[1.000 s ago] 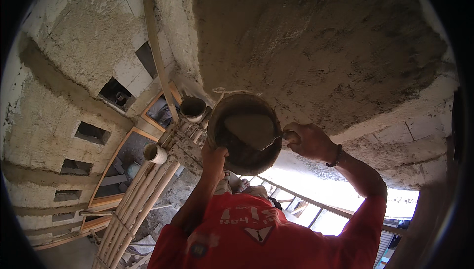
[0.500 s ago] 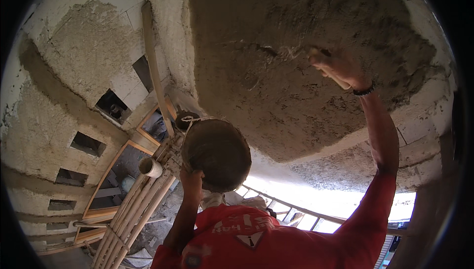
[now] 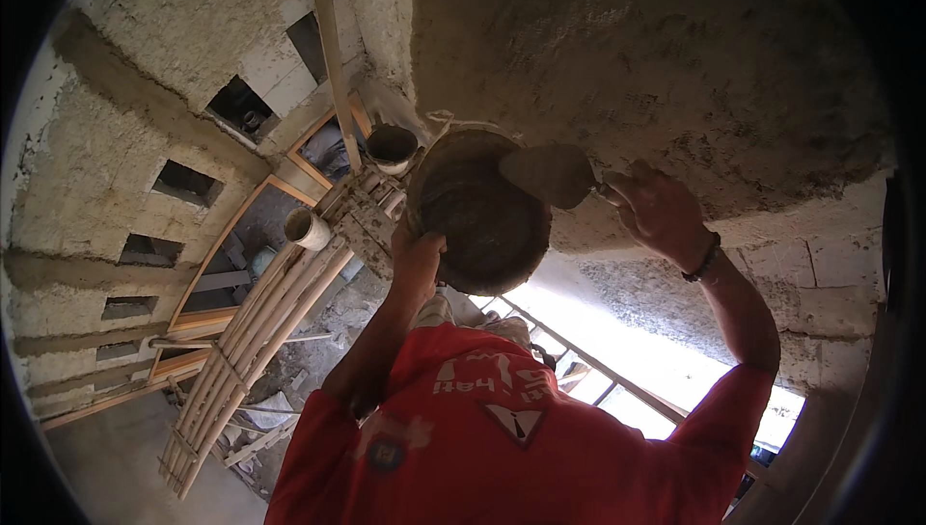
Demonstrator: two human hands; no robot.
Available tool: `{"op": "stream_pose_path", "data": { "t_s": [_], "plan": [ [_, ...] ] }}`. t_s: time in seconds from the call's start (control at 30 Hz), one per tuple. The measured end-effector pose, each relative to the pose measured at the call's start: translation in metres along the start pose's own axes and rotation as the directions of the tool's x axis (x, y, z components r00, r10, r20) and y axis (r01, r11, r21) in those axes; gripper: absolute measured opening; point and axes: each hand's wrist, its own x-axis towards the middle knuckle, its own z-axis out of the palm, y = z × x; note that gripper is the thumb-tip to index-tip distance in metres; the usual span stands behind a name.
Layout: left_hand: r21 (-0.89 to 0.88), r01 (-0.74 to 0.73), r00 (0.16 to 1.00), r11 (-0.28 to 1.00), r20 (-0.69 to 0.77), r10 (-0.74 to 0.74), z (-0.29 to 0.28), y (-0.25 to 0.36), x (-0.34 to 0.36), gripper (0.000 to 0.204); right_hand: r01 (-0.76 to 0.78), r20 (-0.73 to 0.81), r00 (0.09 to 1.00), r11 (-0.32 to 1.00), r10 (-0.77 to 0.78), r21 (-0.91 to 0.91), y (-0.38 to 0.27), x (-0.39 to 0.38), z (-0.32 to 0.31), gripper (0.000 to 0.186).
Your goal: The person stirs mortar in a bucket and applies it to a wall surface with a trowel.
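My left hand (image 3: 417, 260) grips the near left rim of a round, mortar-stained bucket (image 3: 446, 161), its thumb over the edge. Dark wet mortar (image 3: 482, 226) lies inside. My right hand (image 3: 666, 216) is closed round the handle of a trowel (image 3: 552, 175). The trowel's rounded blade reaches over the bucket's right rim; whether it touches the rim I cannot tell. Beyond both hands spreads a wall (image 3: 617, 53) coated with brown, uneven mortar.
A smaller pail (image 3: 392, 147) stands behind the bucket. Left of it, a pale container (image 3: 307, 229) sits by bundled bamboo poles (image 3: 256, 351). A wooden batten (image 3: 333, 53) leans near the corner. The left wall has several square openings (image 3: 188, 183).
My right hand has come down from the mortared wall, bringing the trowel to the bucket. The bucket in my left hand appears higher and further right as the view has shifted.
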Motion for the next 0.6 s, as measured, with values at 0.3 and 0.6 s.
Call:
{"op": "stream_pose_path", "data": {
  "t_s": [0.3, 0.6],
  "plan": [
    [0.018, 0.034, 0.992, 0.999, 0.124, -0.036, 0.039, 0.011, -0.011, 0.057, -0.098, 0.271, 0.963, 0.919, -0.01, 0.382, -0.054, -0.032, 0.105, 0.026],
    [-0.052, -0.006, 0.995, 0.999, 0.099, 0.011, 0.027, 0.014, -0.007, 0.054, -0.248, 0.336, 0.937, 0.863, 0.098, 0.439, -0.048, -0.029, 0.043, 0.029]
  ]
}}
